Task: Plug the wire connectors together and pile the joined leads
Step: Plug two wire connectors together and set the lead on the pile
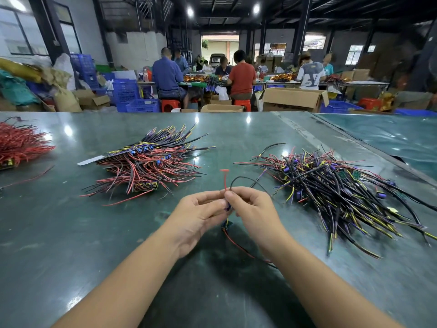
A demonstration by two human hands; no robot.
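Table edges: the glossy dark green table (71,233) runs from the near edge of view to a far edge in front of cardboard boxes (293,99) and blue plastic crates (142,105); a raised seam (369,152) slants along its right side.
Open room: bare surface lies around both forearms, and a bare strip runs between the two piles toward the far edge.
Left hand (201,216): fingers curled, pinching the small blue connector (228,207) at centre.
Right hand (250,209): fingertips meeting the left, pinching the same connector.
Held leads: a thin red wire (224,179) rises from the fingers to a flat tip; a thin black wire (246,179) loops up and right; more red and black wire trails down onto the table between the wrists.
Left pile: red and black leads with blue connectors (146,164), far left of the hands.
Right pile: tangled black, yellow and purple leads (335,188), just right of the hands.
Hard to make out: the connector is mostly covered by fingers; whether it is mated cannot be told. A bundle of red wires (21,145) is cut off at the left edge.
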